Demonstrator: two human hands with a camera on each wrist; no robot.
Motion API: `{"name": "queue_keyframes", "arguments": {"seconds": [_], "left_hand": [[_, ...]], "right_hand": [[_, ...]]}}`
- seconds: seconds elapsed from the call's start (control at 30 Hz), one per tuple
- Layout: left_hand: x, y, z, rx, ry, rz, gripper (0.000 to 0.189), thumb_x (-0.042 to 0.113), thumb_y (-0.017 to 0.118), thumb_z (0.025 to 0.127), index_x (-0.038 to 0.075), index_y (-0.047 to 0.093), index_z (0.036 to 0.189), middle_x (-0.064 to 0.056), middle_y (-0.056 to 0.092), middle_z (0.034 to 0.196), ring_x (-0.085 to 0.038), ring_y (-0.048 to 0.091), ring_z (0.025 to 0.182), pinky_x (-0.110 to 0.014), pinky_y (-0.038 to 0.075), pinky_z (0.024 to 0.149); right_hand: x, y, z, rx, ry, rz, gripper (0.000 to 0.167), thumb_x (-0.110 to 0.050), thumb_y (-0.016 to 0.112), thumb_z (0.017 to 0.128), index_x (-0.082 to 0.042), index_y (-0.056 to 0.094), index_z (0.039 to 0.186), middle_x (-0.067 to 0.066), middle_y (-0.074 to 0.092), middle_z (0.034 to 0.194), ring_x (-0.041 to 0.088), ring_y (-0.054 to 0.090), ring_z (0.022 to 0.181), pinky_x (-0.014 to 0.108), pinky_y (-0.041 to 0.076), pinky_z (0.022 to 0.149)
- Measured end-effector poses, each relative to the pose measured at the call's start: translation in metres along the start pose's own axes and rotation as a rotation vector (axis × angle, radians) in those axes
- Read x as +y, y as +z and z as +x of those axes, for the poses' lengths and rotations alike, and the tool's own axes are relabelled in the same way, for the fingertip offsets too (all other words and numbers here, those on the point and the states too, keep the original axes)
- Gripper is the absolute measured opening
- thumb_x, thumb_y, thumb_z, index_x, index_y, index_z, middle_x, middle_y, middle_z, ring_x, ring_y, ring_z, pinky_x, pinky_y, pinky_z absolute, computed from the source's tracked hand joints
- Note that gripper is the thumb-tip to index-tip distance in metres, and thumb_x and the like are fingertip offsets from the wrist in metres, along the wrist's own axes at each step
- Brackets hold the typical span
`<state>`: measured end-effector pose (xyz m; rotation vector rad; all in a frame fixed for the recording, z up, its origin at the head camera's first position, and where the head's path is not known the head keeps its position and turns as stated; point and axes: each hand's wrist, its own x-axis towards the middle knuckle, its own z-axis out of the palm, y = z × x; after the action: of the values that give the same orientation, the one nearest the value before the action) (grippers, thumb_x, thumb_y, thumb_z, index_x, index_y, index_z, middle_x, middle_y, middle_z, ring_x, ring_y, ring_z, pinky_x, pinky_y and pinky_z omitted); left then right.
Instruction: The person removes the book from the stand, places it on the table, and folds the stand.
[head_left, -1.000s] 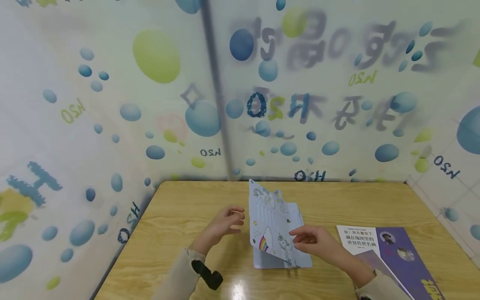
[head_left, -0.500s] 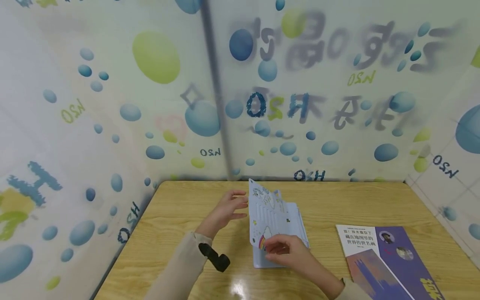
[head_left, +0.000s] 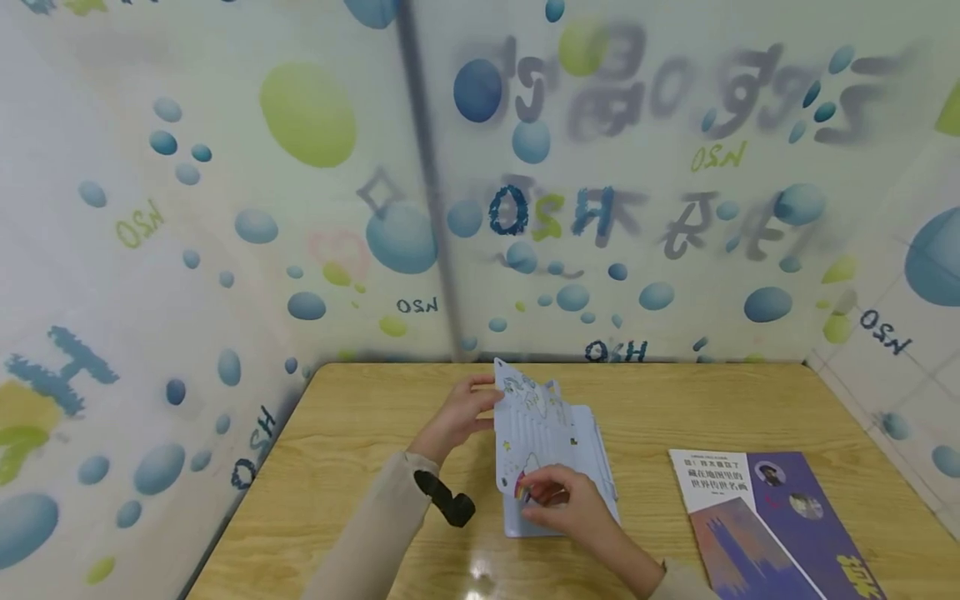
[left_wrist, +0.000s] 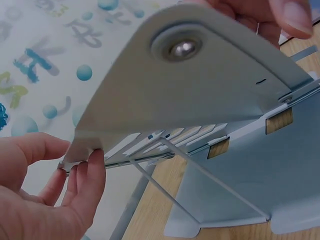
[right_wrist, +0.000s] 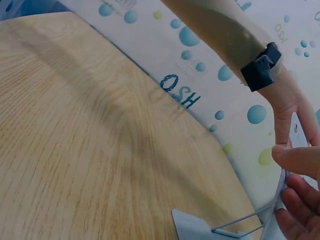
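Observation:
A pale blue folding book stand [head_left: 540, 425], printed with a unicorn and rainbow, stands on the table with its slotted panel tilted up from the base. My left hand [head_left: 467, 414] grips the panel's far left edge, thumb and fingers on either side of it in the left wrist view. At the near corner my right hand [head_left: 568, 502] pinches the panel, the thumb [right_wrist: 295, 159] on one face and curled fingers on the other. Beneath the panel, a wire prop [left_wrist: 215, 184] runs down to the base plate [left_wrist: 245, 170].
To the right on the wooden table [head_left: 390, 500] lie a purple book [head_left: 817, 533] and a white-topped one [head_left: 708, 479], overlapping. Bubble-printed curtains [head_left: 637, 208] rise right behind the table's back edge and along both sides.
My right hand has moved left from the stand's right side to the panel's near corner and pinches it. My left hand has come up and right onto the panel's left edge.

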<state>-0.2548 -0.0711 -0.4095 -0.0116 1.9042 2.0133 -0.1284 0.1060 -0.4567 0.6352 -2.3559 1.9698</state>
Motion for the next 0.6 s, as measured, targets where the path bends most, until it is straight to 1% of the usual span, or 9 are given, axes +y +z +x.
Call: {"name": "queue_keyframes", "arguments": {"seconds": [0.17, 0.27, 0.37, 0.47, 0.6], "left_hand": [[0.001, 0.003, 0.01, 0.018, -0.012, 0.008, 0.049, 0.002, 0.055, 0.085, -0.001, 0.036, 0.13, -0.017, 0.053, 0.109, -0.021, 0.055, 0.089, -0.035, 0.049, 0.071], [0.002, 0.004, 0.013, 0.022, -0.014, 0.013, 0.052, 0.0, 0.055, 0.082, 0.002, 0.036, 0.13, -0.016, 0.055, 0.105, -0.02, 0.056, 0.084, -0.033, 0.049, 0.067], [0.003, 0.004, 0.016, 0.017, -0.018, 0.014, 0.053, -0.001, 0.055, 0.08, 0.003, 0.036, 0.13, -0.016, 0.056, 0.104, -0.019, 0.056, 0.082, -0.032, 0.049, 0.064], [0.003, 0.004, 0.017, 0.004, -0.025, 0.012, 0.054, -0.001, 0.054, 0.08, 0.003, 0.035, 0.13, -0.017, 0.056, 0.106, -0.019, 0.056, 0.082, -0.032, 0.048, 0.065], [0.003, 0.003, 0.019, -0.005, -0.032, 0.016, 0.055, 0.0, 0.054, 0.081, 0.003, 0.032, 0.131, -0.018, 0.056, 0.108, -0.019, 0.056, 0.083, -0.031, 0.048, 0.065]], "right_hand": [[0.001, 0.001, 0.0, 0.021, -0.002, -0.027, 0.031, -0.007, 0.077, 0.071, 0.001, 0.064, 0.098, 0.008, 0.059, 0.086, 0.014, 0.055, 0.077, 0.029, 0.05, 0.068], [0.002, 0.002, 0.001, 0.035, 0.023, -0.042, 0.032, -0.007, 0.078, 0.069, -0.002, 0.063, 0.097, 0.007, 0.058, 0.085, 0.016, 0.054, 0.076, 0.028, 0.049, 0.068], [0.004, 0.003, 0.002, 0.048, 0.052, -0.059, 0.031, -0.004, 0.077, 0.068, -0.004, 0.063, 0.096, 0.005, 0.057, 0.083, 0.016, 0.053, 0.076, 0.029, 0.048, 0.067], [0.005, 0.004, 0.003, 0.063, 0.069, -0.073, 0.03, 0.002, 0.076, 0.068, -0.003, 0.063, 0.094, 0.005, 0.056, 0.082, 0.017, 0.053, 0.074, 0.03, 0.048, 0.065], [-0.009, 0.005, 0.003, 0.074, 0.083, -0.086, 0.027, 0.009, 0.073, 0.068, 0.0, 0.062, 0.091, 0.008, 0.055, 0.08, 0.018, 0.052, 0.072, 0.031, 0.047, 0.065]]}}
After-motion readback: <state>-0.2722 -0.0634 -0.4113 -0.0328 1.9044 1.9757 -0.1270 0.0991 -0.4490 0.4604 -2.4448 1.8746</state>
